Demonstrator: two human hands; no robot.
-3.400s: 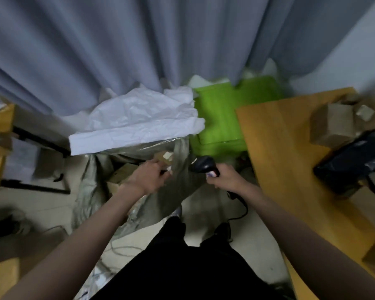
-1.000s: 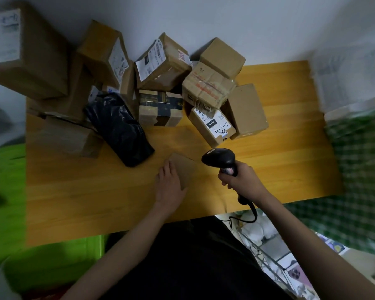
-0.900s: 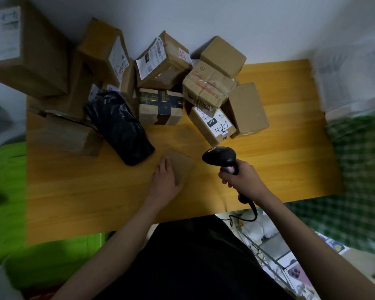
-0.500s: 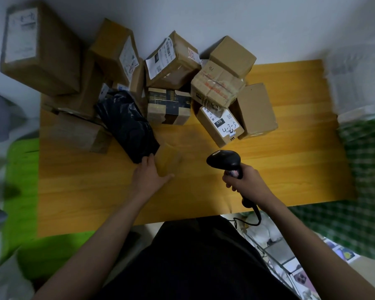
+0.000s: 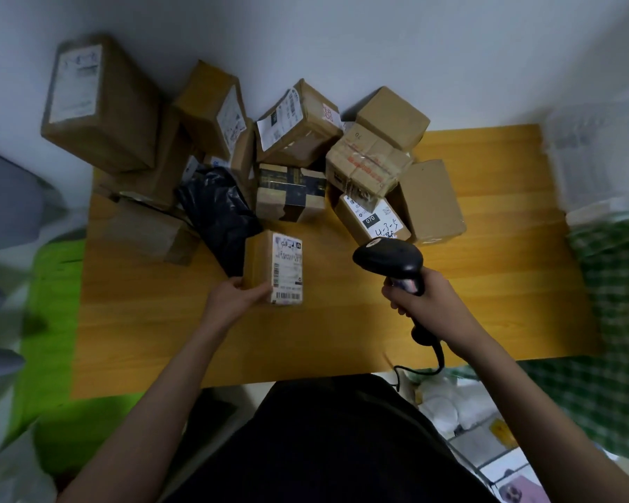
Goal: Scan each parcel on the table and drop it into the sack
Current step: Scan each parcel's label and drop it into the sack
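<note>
My left hand [image 5: 238, 297] grips the near end of a small brown parcel [image 5: 260, 265], tilted up so its white barcode label faces me. The parcel is over the wooden table [image 5: 342, 335], next to a black plastic bag parcel [image 5: 218, 216]. My right hand [image 5: 420, 299] holds a black corded barcode scanner [image 5: 389, 257], its head to the right of the parcel and a short gap away. Behind lie several cardboard parcels [image 5: 296, 127] piled against the wall. The sack is out of view.
A green surface [image 5: 48, 321] lies left of the table, with grey curtain cloth [image 5: 12, 205] beyond it. Green checked fabric [image 5: 610, 306] sits to the right. A wire rack with white items [image 5: 451, 404] stands below the table's near right edge.
The view turned from the sack to the table. My left hand took the small parcel lying flat and turned it up so its label shows. The scanner hand stayed nearly still.
</note>
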